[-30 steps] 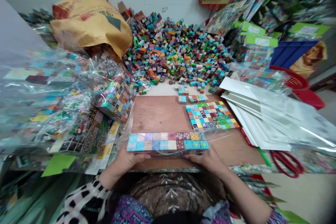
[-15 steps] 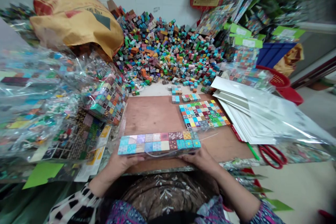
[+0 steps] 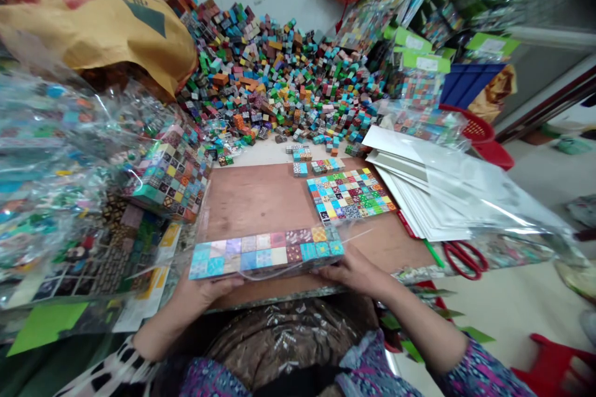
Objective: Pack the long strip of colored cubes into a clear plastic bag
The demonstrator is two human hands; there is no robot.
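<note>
In front of my body I hold a pack of patterned cube blocks [image 3: 265,254], two rows deep on its top face, in clear plastic wrap. My left hand [image 3: 202,290] grips its near left end, thumb along the front side. On the near right end, my right hand [image 3: 351,272] has its thumb at the front; its other fingers are mostly hidden. Beyond the pack, a flat rectangle of similar blocks [image 3: 351,195] lies on the brown board [image 3: 256,198]. Two short rows of loose blocks [image 3: 326,165] sit just behind that rectangle.
A large heap of small blocks [image 3: 279,87] lies against the wall, beside a yellow sack [image 3: 107,18]. Bagged block packs [image 3: 167,173] crowd the left. On the right are white sheets in plastic [image 3: 419,192], red scissors [image 3: 465,259] and a green pen [image 3: 433,252].
The view has swung to the right, so most things sit further left, and a red stool shows at lower right. Both hands keep their grip on the wrapped pack, its left end slightly lower.
</note>
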